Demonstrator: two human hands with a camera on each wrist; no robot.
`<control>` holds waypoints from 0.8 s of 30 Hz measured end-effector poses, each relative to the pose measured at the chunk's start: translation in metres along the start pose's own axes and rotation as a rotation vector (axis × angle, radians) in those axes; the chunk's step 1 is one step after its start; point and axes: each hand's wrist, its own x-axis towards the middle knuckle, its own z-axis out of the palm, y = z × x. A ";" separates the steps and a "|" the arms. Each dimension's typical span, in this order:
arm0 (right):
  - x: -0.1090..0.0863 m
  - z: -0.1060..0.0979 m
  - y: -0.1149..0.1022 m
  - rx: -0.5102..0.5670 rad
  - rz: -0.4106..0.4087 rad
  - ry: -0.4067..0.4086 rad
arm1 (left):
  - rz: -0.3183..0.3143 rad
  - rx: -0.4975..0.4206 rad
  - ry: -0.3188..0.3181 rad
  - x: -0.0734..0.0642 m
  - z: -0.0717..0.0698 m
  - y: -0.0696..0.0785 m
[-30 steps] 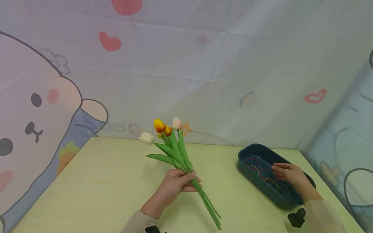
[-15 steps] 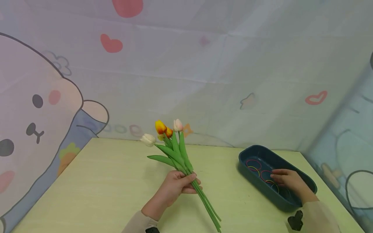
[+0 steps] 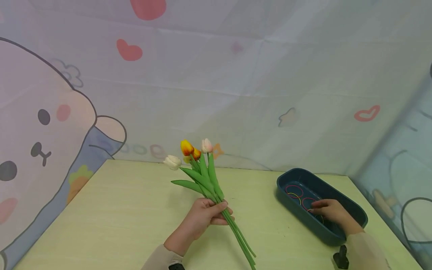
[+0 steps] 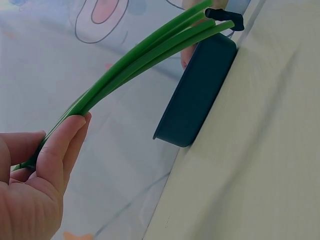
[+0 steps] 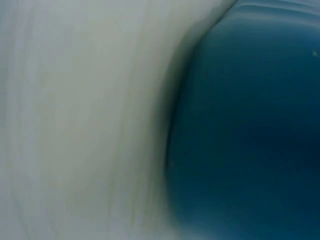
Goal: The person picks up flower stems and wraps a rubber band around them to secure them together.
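Observation:
My left hand (image 3: 210,213) grips a bunch of artificial tulips (image 3: 200,179) by their green stems (image 4: 145,55), thumb pressed across them. The flower heads are white, pale pink and orange-yellow; they point up and away, while the stem ends slant down to the right. At the right, my right hand (image 3: 332,213) reaches down inside a dark blue tray (image 3: 293,212), its fingers gently bent at the rubber bands on the bottom. A red rubber band (image 3: 294,191) and a yellow one lie ahead of the fingertips; other bands are partly covered by the hand.
A pale wooden table (image 3: 128,210) bears the tray near its right edge. Behind it hangs a printed cloth backdrop (image 3: 216,75) with hearts and a cartoon animal. The tray's blue outer wall (image 5: 250,125) fills much of the right wrist view.
My right hand has lowered further into the tray, its fingers dipping toward the rubber bands. The left hand and the tulips stay nearly where they were.

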 end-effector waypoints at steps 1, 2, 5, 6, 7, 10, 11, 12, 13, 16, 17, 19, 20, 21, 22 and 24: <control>0.000 0.000 0.000 -0.007 0.000 0.001 | 0.000 0.000 0.000 0.000 0.000 0.000; 0.000 0.001 -0.001 -0.016 -0.002 0.002 | -0.003 0.001 0.001 0.000 -0.001 0.000; 0.001 0.002 -0.002 -0.051 -0.007 0.007 | -0.005 0.000 0.000 0.001 -0.001 -0.001; 0.002 0.002 -0.002 -0.059 -0.006 0.011 | -0.004 -0.001 -0.001 0.001 -0.001 -0.001; 0.002 0.002 -0.003 -0.065 -0.005 0.012 | -0.004 -0.001 -0.001 0.001 -0.001 -0.001; 0.003 0.003 -0.003 -0.084 -0.004 0.020 | -0.003 -0.002 -0.001 0.001 -0.001 -0.002; 0.004 0.004 -0.003 -0.089 -0.003 0.025 | -0.001 0.000 -0.002 0.001 -0.001 -0.002; 0.004 0.004 -0.003 -0.091 -0.004 0.029 | 0.002 0.002 -0.003 0.001 -0.001 -0.003; 0.004 0.005 -0.003 -0.096 -0.008 0.032 | 0.004 0.005 -0.004 0.000 -0.001 -0.003; 0.005 0.007 -0.002 -0.110 -0.014 0.051 | 0.010 0.012 -0.004 0.000 -0.002 -0.003; 0.006 0.007 -0.001 -0.112 -0.016 0.054 | 0.012 0.014 -0.004 0.000 -0.002 -0.003; 0.006 0.008 -0.001 -0.120 -0.019 0.058 | 0.011 0.013 -0.002 0.000 -0.002 -0.003; 0.006 0.009 -0.001 -0.120 -0.017 0.060 | 0.010 0.013 0.000 0.000 -0.002 -0.003; 0.006 0.009 -0.002 -0.119 -0.015 0.062 | 0.009 0.012 0.000 0.000 -0.002 -0.003; 0.006 0.009 -0.002 -0.120 -0.013 0.062 | 0.009 0.013 0.000 0.000 -0.002 -0.003; 0.007 0.009 -0.003 -0.126 -0.011 0.062 | 0.009 0.016 0.000 -0.001 -0.002 -0.003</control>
